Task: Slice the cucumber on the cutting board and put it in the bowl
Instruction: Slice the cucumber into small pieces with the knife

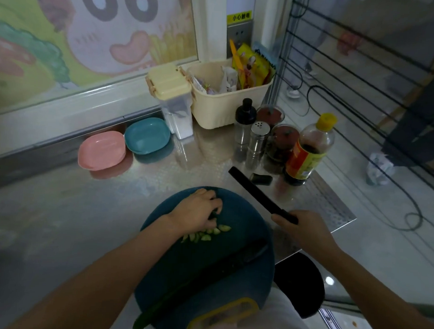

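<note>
A round dark blue cutting board [246, 214] lies at the counter's front edge. Several pale green cucumber slices [206, 234] lie in a row on it. My left hand [197, 210] rests on the board with fingers curled over a short dark cucumber piece [213, 214]. A long dark cucumber length [199, 279] lies diagonally across the near half of the board. My right hand [299, 228] grips the handle of a black knife [256, 194], held up to the right of the board, blade pointing away to the left. A pink bowl [102, 150] and a teal bowl [147, 135] sit at the back left.
Behind the board stand a soy sauce bottle [307, 152], a metal shaker [258, 141], a black-capped dispenser [244, 121], two jars and a small black cap [261, 178]. A cream basket [223, 108] and a lidded box [172, 98] stand by the window. The counter ends at right.
</note>
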Demonstrator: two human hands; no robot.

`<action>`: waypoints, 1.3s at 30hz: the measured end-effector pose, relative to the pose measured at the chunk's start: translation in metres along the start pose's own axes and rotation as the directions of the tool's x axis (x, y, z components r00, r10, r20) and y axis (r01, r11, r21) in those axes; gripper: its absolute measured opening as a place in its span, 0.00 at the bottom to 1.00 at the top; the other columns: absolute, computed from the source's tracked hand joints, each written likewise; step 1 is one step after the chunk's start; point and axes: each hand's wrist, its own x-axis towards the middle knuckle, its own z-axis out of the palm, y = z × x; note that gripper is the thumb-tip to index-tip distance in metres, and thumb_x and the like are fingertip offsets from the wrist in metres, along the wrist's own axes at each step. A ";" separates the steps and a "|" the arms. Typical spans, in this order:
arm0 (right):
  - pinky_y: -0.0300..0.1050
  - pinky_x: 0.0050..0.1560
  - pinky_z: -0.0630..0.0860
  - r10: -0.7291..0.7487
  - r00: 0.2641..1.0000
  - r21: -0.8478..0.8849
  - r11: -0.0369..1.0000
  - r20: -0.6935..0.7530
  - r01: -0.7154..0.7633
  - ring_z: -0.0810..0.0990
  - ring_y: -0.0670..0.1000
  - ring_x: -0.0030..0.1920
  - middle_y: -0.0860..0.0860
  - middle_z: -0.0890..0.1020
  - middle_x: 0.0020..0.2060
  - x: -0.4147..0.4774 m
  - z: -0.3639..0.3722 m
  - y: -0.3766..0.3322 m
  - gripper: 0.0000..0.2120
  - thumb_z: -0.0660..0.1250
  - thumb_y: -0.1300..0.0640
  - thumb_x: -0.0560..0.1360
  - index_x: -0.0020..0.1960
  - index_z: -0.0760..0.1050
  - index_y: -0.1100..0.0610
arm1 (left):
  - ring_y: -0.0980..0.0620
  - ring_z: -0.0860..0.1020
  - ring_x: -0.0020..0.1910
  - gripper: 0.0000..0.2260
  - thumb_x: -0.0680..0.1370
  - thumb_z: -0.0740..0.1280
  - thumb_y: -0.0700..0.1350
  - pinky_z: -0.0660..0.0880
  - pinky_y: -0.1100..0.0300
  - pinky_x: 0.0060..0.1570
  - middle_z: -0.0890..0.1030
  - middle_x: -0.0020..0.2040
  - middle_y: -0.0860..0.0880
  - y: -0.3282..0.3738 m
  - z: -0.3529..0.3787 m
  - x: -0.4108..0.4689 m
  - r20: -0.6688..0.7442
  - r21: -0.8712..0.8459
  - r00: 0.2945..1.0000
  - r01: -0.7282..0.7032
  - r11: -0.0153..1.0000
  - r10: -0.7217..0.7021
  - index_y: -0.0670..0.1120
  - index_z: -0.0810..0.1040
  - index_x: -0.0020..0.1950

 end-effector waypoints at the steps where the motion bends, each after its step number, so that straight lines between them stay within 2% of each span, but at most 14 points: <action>1: 0.46 0.39 0.78 0.006 1.000 0.021 1.000 0.012 -0.007 0.80 0.49 0.33 0.52 0.81 0.32 0.001 0.000 0.001 0.17 0.64 0.42 0.75 0.42 0.79 0.55 | 0.49 0.70 0.51 0.08 0.73 0.68 0.48 0.59 0.64 0.47 0.73 0.50 0.47 -0.004 -0.002 -0.003 0.003 -0.016 1.000 0.013 1.000 -0.013 0.46 0.76 0.48; 6: 0.41 0.36 0.73 -0.022 0.999 0.054 0.998 0.033 0.020 0.77 0.46 0.31 0.50 0.79 0.30 -0.002 0.003 0.005 0.17 0.64 0.42 0.74 0.39 0.79 0.55 | 0.52 0.72 0.50 0.15 0.80 0.59 0.55 0.63 0.57 0.61 0.76 0.48 0.48 0.000 -0.009 -0.004 0.024 0.023 0.995 0.091 0.996 -0.092 0.46 0.79 0.50; 8: 0.38 0.34 0.70 -0.026 0.999 0.054 0.998 0.040 0.024 0.76 0.45 0.30 0.48 0.77 0.29 -0.003 0.004 0.005 0.17 0.64 0.42 0.75 0.36 0.77 0.53 | 0.51 0.70 0.54 0.15 0.78 0.61 0.57 0.64 0.58 0.60 0.75 0.53 0.48 0.013 -0.007 -0.001 -0.030 -0.011 0.995 0.093 0.996 -0.094 0.47 0.78 0.54; 11: 0.36 0.31 0.68 -0.017 0.999 0.091 0.996 0.046 0.012 0.75 0.45 0.30 0.47 0.76 0.28 -0.003 0.004 0.005 0.17 0.64 0.43 0.75 0.33 0.74 0.52 | 0.51 0.68 0.57 0.14 0.74 0.67 0.54 0.63 0.60 0.59 0.74 0.55 0.48 0.037 -0.002 0.005 -0.026 -0.046 0.999 -0.029 0.999 0.028 0.48 0.76 0.55; 13: 0.36 0.30 0.67 -0.013 0.999 0.108 0.994 0.035 0.009 0.74 0.44 0.28 0.47 0.75 0.26 -0.003 0.003 0.004 0.17 0.64 0.44 0.75 0.31 0.72 0.51 | 0.49 0.71 0.54 0.09 0.73 0.68 0.48 0.61 0.58 0.64 0.75 0.51 0.47 0.045 0.004 0.008 0.029 -0.017 0.995 -0.099 0.995 0.099 0.47 0.78 0.51; 16: 0.38 0.30 0.67 -0.016 1.000 0.132 0.991 0.025 0.012 0.73 0.45 0.28 0.48 0.74 0.25 -0.004 0.003 0.006 0.18 0.65 0.44 0.75 0.30 0.71 0.52 | 0.49 0.73 0.50 0.03 0.69 0.70 0.41 0.57 0.54 0.70 0.78 0.43 0.48 0.036 0.002 0.002 0.002 -0.017 0.997 -0.078 0.997 0.078 0.45 0.79 0.42; 18: 0.39 0.31 0.67 -0.017 1.000 0.134 0.991 0.016 0.015 0.72 0.45 0.27 0.48 0.73 0.25 -0.005 0.005 0.008 0.19 0.65 0.44 0.75 0.30 0.70 0.53 | 0.50 0.74 0.48 0.04 0.66 0.73 0.39 0.50 0.60 0.71 0.80 0.38 0.49 0.022 -0.001 -0.003 -0.061 0.018 0.996 -0.058 0.998 0.059 0.45 0.80 0.37; 20: 0.38 0.30 0.67 -0.017 1.000 0.108 0.994 0.014 0.015 0.73 0.45 0.27 0.48 0.73 0.25 -0.006 0.006 0.010 0.19 0.64 0.44 0.75 0.30 0.70 0.52 | 0.50 0.75 0.46 0.04 0.65 0.74 0.40 0.50 0.62 0.67 0.80 0.36 0.51 0.018 -0.003 -0.005 -0.129 0.032 0.989 -0.075 0.997 0.078 0.47 0.81 0.34; 21: 0.37 0.29 0.67 -0.016 1.000 0.096 0.995 0.014 0.015 0.73 0.45 0.27 0.48 0.74 0.25 -0.006 0.006 0.011 0.19 0.64 0.43 0.75 0.30 0.71 0.53 | 0.51 0.75 0.47 0.02 0.68 0.71 0.42 0.52 0.62 0.67 0.80 0.38 0.50 0.021 -0.002 -0.007 -0.172 0.013 0.981 -0.094 0.996 0.095 0.47 0.81 0.35; 24: 0.34 0.29 0.68 -0.024 1.000 0.074 0.997 0.020 0.022 0.75 0.44 0.28 0.48 0.76 0.26 -0.007 0.010 0.012 0.20 0.64 0.43 0.75 0.30 0.72 0.53 | 0.48 0.75 0.50 0.14 0.76 0.60 0.51 0.64 0.61 0.59 0.80 0.47 0.47 0.053 0.002 -0.010 -0.273 -0.051 0.959 -0.087 0.995 0.070 0.45 0.82 0.47; 28: 0.34 0.28 0.67 -0.061 0.998 0.028 0.998 0.009 0.061 0.74 0.43 0.26 0.47 0.75 0.24 -0.007 0.017 0.014 0.20 0.64 0.43 0.76 0.29 0.72 0.54 | 0.49 0.68 0.60 0.23 0.76 0.64 0.57 0.69 0.55 0.59 0.71 0.62 0.47 0.095 0.022 -0.016 -0.085 -0.071 0.996 0.015 0.997 -0.021 0.48 0.69 0.67; 31: 0.42 0.32 0.68 -0.069 0.998 0.024 0.997 0.010 0.069 0.74 0.49 0.28 0.50 0.73 0.25 -0.007 0.022 0.016 0.22 0.65 0.43 0.75 0.28 0.69 0.55 | 0.46 0.68 0.60 0.22 0.77 0.63 0.53 0.70 0.52 0.60 0.71 0.62 0.46 0.106 0.039 -0.023 -0.043 -0.085 0.998 0.039 0.996 -0.043 0.47 0.68 0.69; 35: 0.41 0.32 0.70 -0.059 0.998 0.063 0.996 0.025 0.057 0.77 0.52 0.30 0.54 0.76 0.27 -0.014 0.030 0.012 0.24 0.61 0.41 0.76 0.30 0.70 0.58 | 0.46 0.78 0.48 0.18 0.75 0.63 0.50 0.78 0.57 0.45 0.78 0.51 0.45 0.102 0.050 -0.028 -0.194 -0.087 0.970 0.135 0.987 -0.150 0.45 0.76 0.63; 39: 0.46 0.38 0.76 -0.072 0.997 0.076 0.995 0.018 0.071 0.81 0.56 0.34 0.60 0.80 0.31 -0.020 0.041 0.010 0.27 0.57 0.41 0.78 0.33 0.74 0.63 | 0.41 0.74 0.54 0.21 0.78 0.63 0.46 0.73 0.52 0.52 0.74 0.57 0.41 0.089 0.041 -0.022 -0.200 -0.158 0.934 0.269 0.950 -0.298 0.45 0.68 0.71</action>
